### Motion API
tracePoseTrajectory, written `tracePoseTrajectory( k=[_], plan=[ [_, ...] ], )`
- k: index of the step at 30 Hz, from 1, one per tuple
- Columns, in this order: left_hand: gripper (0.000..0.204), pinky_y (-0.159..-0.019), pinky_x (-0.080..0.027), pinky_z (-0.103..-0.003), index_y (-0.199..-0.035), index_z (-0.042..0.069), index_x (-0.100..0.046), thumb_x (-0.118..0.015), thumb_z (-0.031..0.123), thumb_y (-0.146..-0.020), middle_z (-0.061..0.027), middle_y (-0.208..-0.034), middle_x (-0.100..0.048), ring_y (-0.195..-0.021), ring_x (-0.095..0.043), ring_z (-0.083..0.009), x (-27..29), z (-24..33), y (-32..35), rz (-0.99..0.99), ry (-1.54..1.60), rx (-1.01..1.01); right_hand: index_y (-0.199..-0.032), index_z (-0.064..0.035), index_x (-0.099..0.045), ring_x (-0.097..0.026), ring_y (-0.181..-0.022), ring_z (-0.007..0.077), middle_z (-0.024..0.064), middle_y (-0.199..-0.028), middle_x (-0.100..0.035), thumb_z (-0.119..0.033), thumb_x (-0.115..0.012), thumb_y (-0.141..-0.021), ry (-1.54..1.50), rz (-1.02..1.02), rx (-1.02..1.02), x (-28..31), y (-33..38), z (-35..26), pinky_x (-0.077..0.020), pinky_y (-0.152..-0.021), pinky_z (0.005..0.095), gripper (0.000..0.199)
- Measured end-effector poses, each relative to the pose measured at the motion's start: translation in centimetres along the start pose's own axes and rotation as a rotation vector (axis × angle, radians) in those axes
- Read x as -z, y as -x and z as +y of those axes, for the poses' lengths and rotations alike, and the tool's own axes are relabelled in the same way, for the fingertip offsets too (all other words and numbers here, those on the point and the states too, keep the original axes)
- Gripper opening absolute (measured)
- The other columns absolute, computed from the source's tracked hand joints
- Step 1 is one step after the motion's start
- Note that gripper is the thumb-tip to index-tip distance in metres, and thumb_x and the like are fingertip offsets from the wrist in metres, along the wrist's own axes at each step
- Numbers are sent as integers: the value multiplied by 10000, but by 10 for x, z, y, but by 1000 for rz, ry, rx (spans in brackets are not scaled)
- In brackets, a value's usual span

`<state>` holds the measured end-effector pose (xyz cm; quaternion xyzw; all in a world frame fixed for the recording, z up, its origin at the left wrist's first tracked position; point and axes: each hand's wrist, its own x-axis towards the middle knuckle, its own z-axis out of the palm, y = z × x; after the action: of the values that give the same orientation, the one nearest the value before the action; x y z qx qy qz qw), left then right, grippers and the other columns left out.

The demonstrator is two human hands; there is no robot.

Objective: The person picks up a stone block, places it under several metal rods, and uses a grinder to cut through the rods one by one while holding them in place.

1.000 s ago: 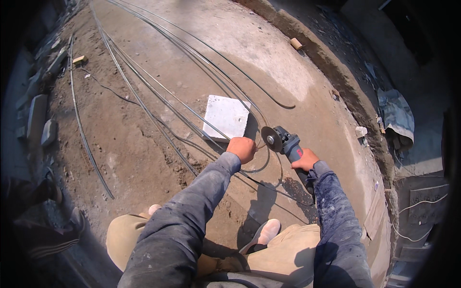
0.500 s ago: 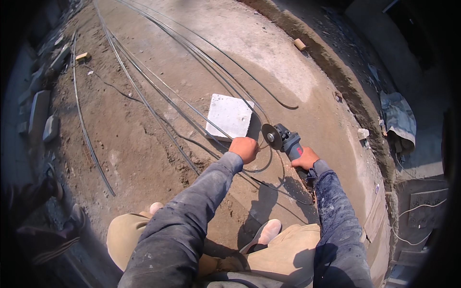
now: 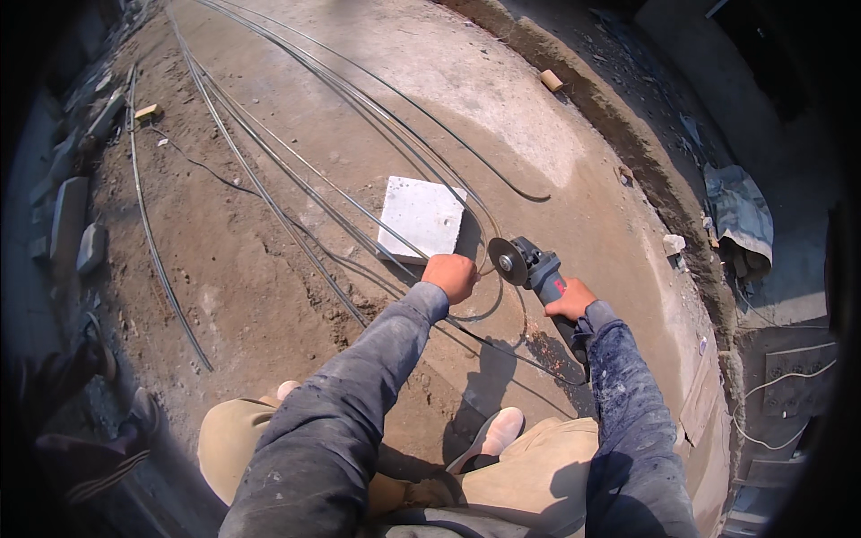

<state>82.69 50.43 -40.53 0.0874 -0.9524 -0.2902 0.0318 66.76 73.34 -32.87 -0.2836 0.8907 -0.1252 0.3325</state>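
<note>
1. While crouched, the right hand point(image 3: 571, 300) is clenched round the angle grinder point(image 3: 531, 265) body, its disc just beyond the fingertips.
2. Left hand point(image 3: 451, 276) is fisted on thin steel rods point(image 3: 296, 175), beside a white block point(image 3: 421, 217).
3. Rods look springy and whippy; pin them close to the cut.
4. Grinder is likely heavy, so grip mid-body.

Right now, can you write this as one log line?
left hand: pressing steel rods | right hand: holding angle grinder | white block: under rods
</note>
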Motion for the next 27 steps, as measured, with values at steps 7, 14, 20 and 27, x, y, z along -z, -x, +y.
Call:
tracePoseTrajectory(
  k=[7,14,20,27],
  plan=[
    [254,-607,-479,-443,-700,70,-650,-568,293,-792,-148,-661,-617,-658,-618,-337,-1,-1,5,-20,9,6,-864,0,-599,-606,-695,248,143,-757,-635,-249,-751,-529,4,-14,-19,-5,-12,-13,-482,-682,346,444],
    [248,-602,-474,-449,-701,72,-643,-588,296,-792,-143,-659,-611,-659,-613,-341,0,-3,7,-17,21,0,-879,-15,-607,-601,-689,245,134,-748,-636,-265,-753,-552,-11,-50,24,-11,-26,-16,-482,-683,349,437],
    [236,-602,-473,-452,-706,76,-647,-595,288,-796,-143,-664,-614,-672,-616,-343,7,1,6,0,19,-17,-878,3,-603,-602,-664,230,125,-741,-633,-274,-768,-534,28,-21,-60,-8,-22,-29,-490,-660,351,471],
    [242,-617,-479,-446,-740,85,-665,-595,307,-806,-135,-686,-630,-690,-625,-336,12,7,3,-47,-8,4,-860,14,-602,-597,-640,214,119,-736,-627,-270,-774,-522,-6,47,-31,-8,-13,-34,-495,-633,334,474]
  ],
)
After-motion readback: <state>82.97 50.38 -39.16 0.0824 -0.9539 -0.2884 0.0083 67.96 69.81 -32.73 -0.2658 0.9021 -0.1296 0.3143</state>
